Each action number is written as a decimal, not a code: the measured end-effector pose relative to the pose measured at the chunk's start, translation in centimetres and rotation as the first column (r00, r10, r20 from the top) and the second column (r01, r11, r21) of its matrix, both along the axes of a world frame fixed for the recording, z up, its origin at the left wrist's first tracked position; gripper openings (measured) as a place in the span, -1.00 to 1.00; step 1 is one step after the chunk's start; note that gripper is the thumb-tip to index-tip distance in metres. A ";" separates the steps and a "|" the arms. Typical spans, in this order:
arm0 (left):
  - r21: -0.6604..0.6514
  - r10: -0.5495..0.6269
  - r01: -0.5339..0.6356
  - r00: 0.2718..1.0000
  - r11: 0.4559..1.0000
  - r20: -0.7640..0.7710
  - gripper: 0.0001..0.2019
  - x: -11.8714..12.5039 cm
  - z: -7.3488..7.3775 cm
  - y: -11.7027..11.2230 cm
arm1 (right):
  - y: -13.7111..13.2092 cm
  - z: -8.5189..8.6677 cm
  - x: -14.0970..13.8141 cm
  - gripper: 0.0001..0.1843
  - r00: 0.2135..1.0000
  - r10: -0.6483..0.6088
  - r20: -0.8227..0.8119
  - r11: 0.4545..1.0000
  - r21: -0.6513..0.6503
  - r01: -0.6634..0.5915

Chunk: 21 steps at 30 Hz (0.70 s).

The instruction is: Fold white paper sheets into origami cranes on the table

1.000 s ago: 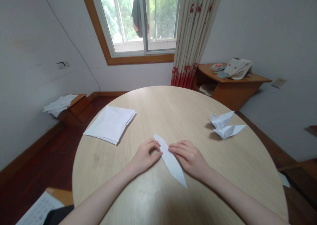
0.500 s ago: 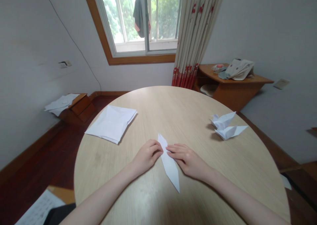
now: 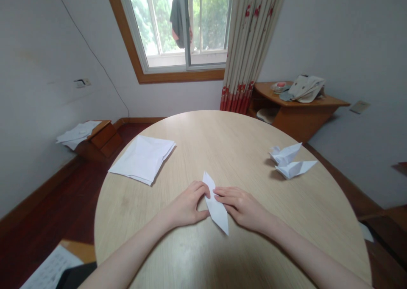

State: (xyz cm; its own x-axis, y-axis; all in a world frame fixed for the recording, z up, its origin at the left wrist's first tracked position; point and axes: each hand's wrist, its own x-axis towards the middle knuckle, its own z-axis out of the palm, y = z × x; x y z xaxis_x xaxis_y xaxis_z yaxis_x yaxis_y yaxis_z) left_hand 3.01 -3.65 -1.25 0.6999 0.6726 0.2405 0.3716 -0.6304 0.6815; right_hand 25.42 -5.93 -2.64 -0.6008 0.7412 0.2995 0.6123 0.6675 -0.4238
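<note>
A narrow, pointed piece of folded white paper (image 3: 217, 210) lies slantwise between my hands on the round table (image 3: 219, 140). My left hand (image 3: 190, 204) holds its left edge, with the fingertips on the upper part and the thumb set apart lower down, at the near half. From the other side, my right hand (image 3: 237, 202) grips the right edge, its fingers close together and the fingertips on the paper. The near end tapers to a point, and the far tip shows beyond my fingers. Part of each edge is hidden under the fingertips.
At the left of the table lies a stack of white paper sheets (image 3: 143, 159). Two folded paper birds (image 3: 294, 169) stand at the right. Beyond the table are a wooden corner shelf (image 3: 305, 104) with a cloth bag, a curtain (image 3: 251, 47), and a small cabinet (image 3: 101, 138) with papers.
My left thumb has moved down and away from its fingers along the paper's edge. The near tip of the folded paper now sits higher in view and looks shorter. My right hand has barely moved.
</note>
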 end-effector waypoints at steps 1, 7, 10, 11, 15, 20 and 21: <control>0.004 0.006 -0.006 1.000 1.000 -0.006 -0.75 0.1 -0.1 0.0 | 0.0 -0.1 0.0 -0.67 1.000 -0.009 -0.010 1.000 0.007 0.009; 0.006 0.048 -0.048 0.999 0.999 0.009 -0.92 0.5 -0.6 0.0 | -0.1 0.0 -0.1 -0.72 0.997 -0.040 -0.072 0.999 0.031 0.042; -0.023 0.073 -0.073 0.997 0.997 0.013 -0.87 0.5 -0.5 0.0 | -0.2 0.2 -0.3 -0.73 0.994 -0.047 -0.094 0.999 0.008 0.048; -0.026 0.078 -0.078 0.997 0.997 0.004 -0.86 0.5 -0.5 0.0 | -0.2 0.4 -0.4 -0.73 0.993 -0.056 -0.108 0.998 0.001 0.056; -0.010 0.079 -0.080 0.996 0.997 -0.049 -0.84 0.5 -0.3 -0.2 | -0.3 0.7 -0.9 -0.75 0.981 -0.092 -0.168 0.996 -0.028 0.089; -0.039 0.133 -0.136 0.989 0.990 -0.070 -0.86 0.7 -0.3 -0.7 | -0.4 0.7 -1.2 -0.75 0.974 -0.144 -0.173 0.989 -0.051 0.138; -0.075 0.151 -0.155 0.987 0.985 -0.052 -0.88 0.8 -0.4 -0.8 | -0.4 0.6 -1.3 -0.76 0.973 -0.155 -0.172 0.987 -0.058 0.147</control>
State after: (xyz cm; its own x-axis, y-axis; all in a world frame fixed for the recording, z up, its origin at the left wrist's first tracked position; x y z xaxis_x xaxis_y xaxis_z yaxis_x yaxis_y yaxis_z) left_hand 3.77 -4.41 -1.64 0.5964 0.7880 0.1527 0.4920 -0.5092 0.7062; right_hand 24.16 -6.37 -2.04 -0.4217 0.8345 0.3548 0.6178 0.5508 -0.5612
